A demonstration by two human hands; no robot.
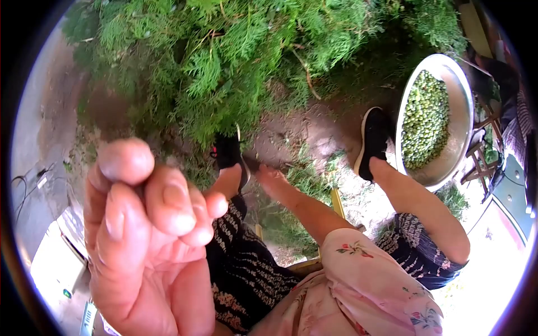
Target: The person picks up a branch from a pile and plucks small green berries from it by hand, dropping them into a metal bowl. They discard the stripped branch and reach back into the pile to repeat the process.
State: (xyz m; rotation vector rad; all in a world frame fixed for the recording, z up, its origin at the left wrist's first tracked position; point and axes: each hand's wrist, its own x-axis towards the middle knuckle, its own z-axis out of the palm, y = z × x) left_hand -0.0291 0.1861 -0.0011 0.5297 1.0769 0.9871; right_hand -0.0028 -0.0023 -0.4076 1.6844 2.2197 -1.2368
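My left hand (151,224) is raised close to the camera at the left, palm towards it. Its fingers are curled and pressed together, with the thumb near the index finger; anything between them is hidden. My right hand (271,178) reaches down beside a black shoe (227,151), low over the ground. It is small and blurred, so its grip cannot be made out. Feathery green branches (224,61) lie in a heap beyond both hands. To the right stands a metal bowl (460,115) partly filled with small green cones or berries (425,120).
Another black shoe (374,140) rests on the ground left of the bowl. A yellowish wooden bar (338,203) shows between the legs. Folding stool legs (481,162) stand at the right, and a cable (21,187) lies at the far left.
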